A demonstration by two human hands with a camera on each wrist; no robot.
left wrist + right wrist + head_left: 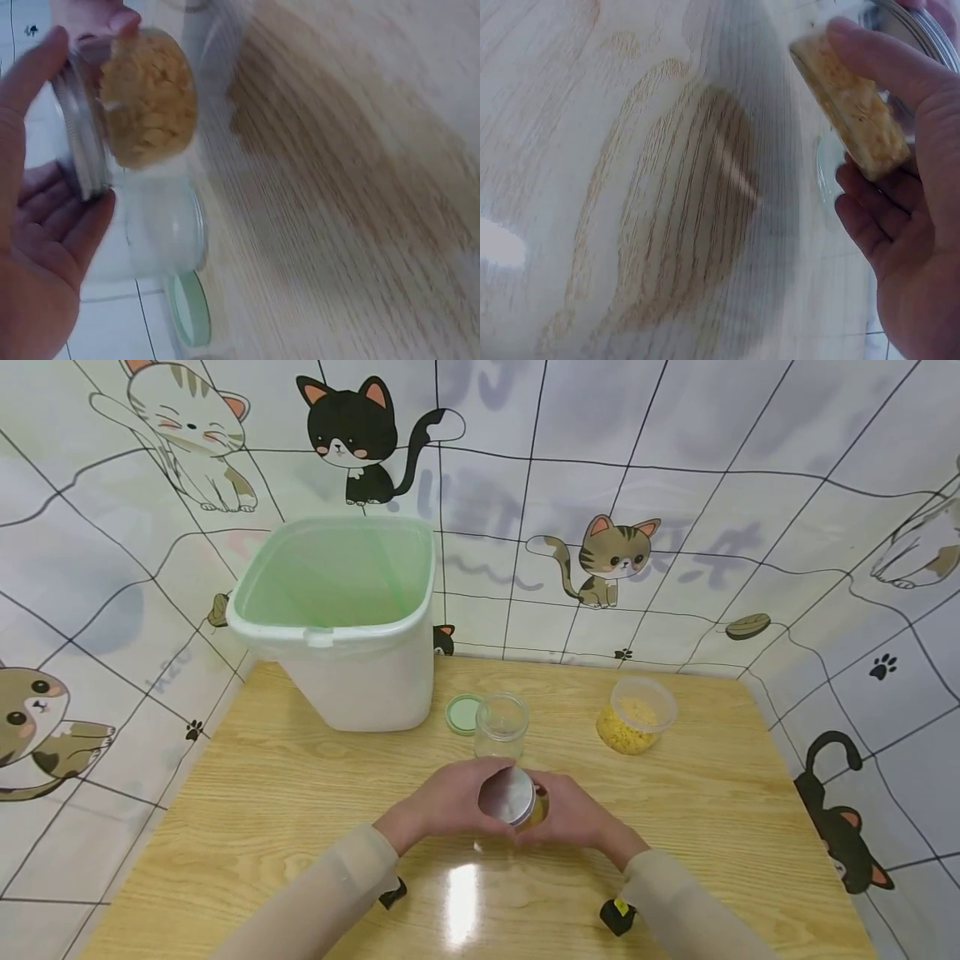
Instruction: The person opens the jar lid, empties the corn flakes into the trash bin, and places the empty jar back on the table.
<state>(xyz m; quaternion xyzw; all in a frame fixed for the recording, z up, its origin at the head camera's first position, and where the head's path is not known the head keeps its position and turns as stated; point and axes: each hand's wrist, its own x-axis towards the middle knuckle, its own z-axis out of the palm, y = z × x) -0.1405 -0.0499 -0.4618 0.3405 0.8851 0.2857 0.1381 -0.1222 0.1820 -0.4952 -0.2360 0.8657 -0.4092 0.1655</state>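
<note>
Both hands hold a small clear jar of yellow flakes [154, 97] with a silver metal lid [510, 795], raised above the wooden table. My left hand [453, 797] grips the lid between thumb and fingers. From the other side, my right hand [573, 814] grips the jar's body, thumb on one side and fingers on the other. The lid sits on the jar's mouth; whether it is loose I cannot tell. Just beyond the hands stands a clear lidless jar [501, 725]. A round green lid [461, 714] lies beside it on the left.
A tall white bin with a pale green inside [360, 677] stands at the back left. At the back right is a clear tub of yellow bits [630, 727]. Small black objects lie near each forearm, one at the left [393, 893], one at the right [617, 917].
</note>
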